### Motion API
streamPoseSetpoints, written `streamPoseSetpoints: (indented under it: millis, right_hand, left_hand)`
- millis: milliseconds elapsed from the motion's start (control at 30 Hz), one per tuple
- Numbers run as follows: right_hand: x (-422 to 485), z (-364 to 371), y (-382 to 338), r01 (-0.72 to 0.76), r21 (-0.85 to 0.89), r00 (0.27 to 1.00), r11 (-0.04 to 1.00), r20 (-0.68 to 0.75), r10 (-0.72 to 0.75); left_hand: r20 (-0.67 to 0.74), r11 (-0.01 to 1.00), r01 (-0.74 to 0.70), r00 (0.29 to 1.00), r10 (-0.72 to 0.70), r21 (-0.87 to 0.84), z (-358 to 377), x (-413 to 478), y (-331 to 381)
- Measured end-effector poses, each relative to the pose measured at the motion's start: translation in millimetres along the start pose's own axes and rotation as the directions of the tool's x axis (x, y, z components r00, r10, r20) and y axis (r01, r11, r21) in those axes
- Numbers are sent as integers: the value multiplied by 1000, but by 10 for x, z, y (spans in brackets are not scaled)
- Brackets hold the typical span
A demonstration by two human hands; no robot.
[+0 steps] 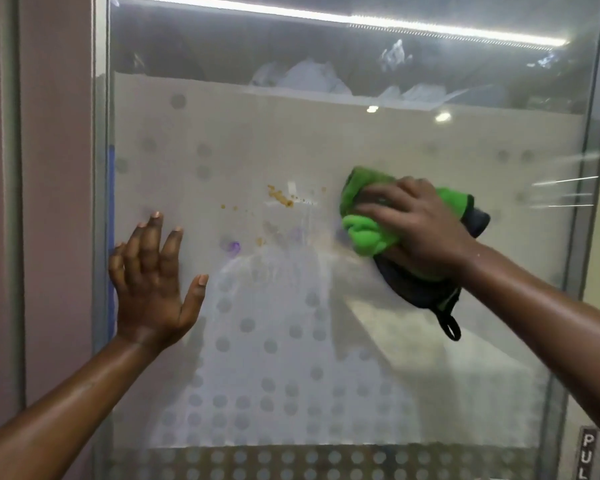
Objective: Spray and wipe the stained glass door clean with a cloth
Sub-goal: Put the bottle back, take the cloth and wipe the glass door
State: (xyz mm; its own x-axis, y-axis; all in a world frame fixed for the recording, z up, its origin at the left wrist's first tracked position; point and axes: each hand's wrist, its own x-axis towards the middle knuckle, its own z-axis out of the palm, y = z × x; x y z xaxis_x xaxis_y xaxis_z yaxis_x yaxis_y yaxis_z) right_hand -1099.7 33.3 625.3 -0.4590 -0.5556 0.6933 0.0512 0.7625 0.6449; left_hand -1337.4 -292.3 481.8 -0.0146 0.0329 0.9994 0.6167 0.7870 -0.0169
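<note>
A frosted glass door (291, 133) with a dot pattern fills the view. Orange-brown stains (280, 196) speckle its middle, and a small purple smear (234, 247) sits lower left of them. My right hand (413, 226) presses a bunched green and dark cloth (364, 233) flat on the glass, just right of the stains. A dark loop (450, 329) hangs from the cloth's lower end. My left hand (153, 282) rests open on the glass near the door's left edge, fingers spread and pointing up. No spray bottle is in view.
A metal frame (99, 202) borders the door on the left, with a pinkish wall (56, 168) beyond it. A strip of blue (111, 188) runs along the left glass edge. A "PULL" label (587, 455) sits at the lower right. Ceiling lights reflect along the top.
</note>
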Motion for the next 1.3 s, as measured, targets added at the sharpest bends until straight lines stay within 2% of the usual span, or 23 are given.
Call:
streamPoseSetpoints:
  millis: [100, 133, 200, 233, 267, 300, 367, 400, 467, 533, 567, 633, 700, 767, 800, 833, 900, 1000, 1067, 1133, 1200, 1267, 1300]
  right_hand:
    - [330, -178, 370, -292, -6, 941, 956, -180, 287]
    - [431, -160, 335, -401, 28, 888, 916, -235, 396]
    - [600, -45, 36, -607, 112, 729, 787, -318, 607]
    - [637, 30, -196, -657, 161, 668, 737, -329, 667]
    - [622, 119, -458, -648, 198, 668, 735, -314, 674]
    - [547, 217, -724, -590, 210, 729, 780, -276, 626]
    - [255, 391, -1150, -396, 163, 890, 903, -174, 422]
    - [73, 439, -1259, -291, 133, 944, 947, -121, 307]
    - [-171, 428, -1210, -87, 66, 995, 994, -38, 89]
    - [-156, 334, -883, 11, 15, 999, 1000, -30, -11]
    - [-67, 272, -673, -29, -6, 996, 1000, -85, 29]
    - [233, 91, -234, -273, 5, 939, 962, -218, 267]
    - [579, -75, -36, -503, 72, 817, 861, -287, 501]
    - [874, -110, -127, -615, 111, 722, 781, -318, 614]
    - [982, -98, -244, -634, 135, 699, 762, -321, 639]
    - [1053, -73, -387, -626, 150, 704, 765, -312, 637]
    - [1058, 59, -745, -524, 154, 802, 838, -242, 546]
    - [684, 348, -1344, -195, 150, 971, 969, -107, 212]
    - [355, 414, -1534, 72, 135, 997, 988, 25, -76]
    - [265, 369, -1320, 269, 115, 954, 956, 105, -281]
    - [448, 264, -919, 260, 68, 962, 963, 62, -264]
    - [781, 119, -540, 53, 21, 996, 998, -74, -52]
    - [948, 53, -430, -65, 10, 989, 998, -130, 66]
  left_hand:
    - [-1, 1000, 4, 1000, -4, 6, -4, -4, 3]
    - [-2, 1000, 3, 1000, -3, 8, -5, -4, 6]
    - [-3, 1000, 0, 1000, 0, 7, 0, -7, 4]
    - [-4, 1000, 1, 1000, 0, 6, 6, -7, 1]
    - [-5, 1000, 2, 1000, -2, 5, 10, -9, -5]
    - [-3, 1000, 1, 1000, -1, 5, 14, -11, -9]
    - [-2, 1000, -1, 1000, 1, 0, 13, -14, -19]
    - [-2, 1000, -4, 1000, 4, 1, 9, -15, -24]
    - [0, 1000, -3, 1000, 3, 5, 3, -15, -26]
    - [4, 1000, -2, 1000, 2, 7, 3, -15, -20]
    - [6, 1000, -2, 1000, 2, 8, 6, -15, -20]
    - [13, 1000, 2, 1000, -2, 10, 8, -10, -16]
    - [11, 1000, 5, 1000, -5, 14, 4, -9, -7]
    - [1, 1000, 2, 1000, -2, 15, 2, -8, -1]
    - [-1, 1000, 0, 1000, 0, 14, 1, -7, 1]
    - [-2, 1000, -1, 1000, 1, 12, -1, -6, 4]
    - [0, 1000, -2, 1000, 2, 4, -9, -7, 5]
    - [-3, 1000, -1, 1000, 1, 4, -28, -9, -2]
    - [-7, 1000, -2, 1000, 2, -3, -41, -4, 4]
    - [-6, 1000, -4, 1000, 4, -17, -49, 0, 10]
    - [-8, 1000, -3, 1000, 3, -23, -47, 1, 10]
    - [-10, 1000, 0, 1000, 0, -21, -42, -4, 10]
    - [-11, 1000, -1, 1000, 0, -18, -42, -6, 11]
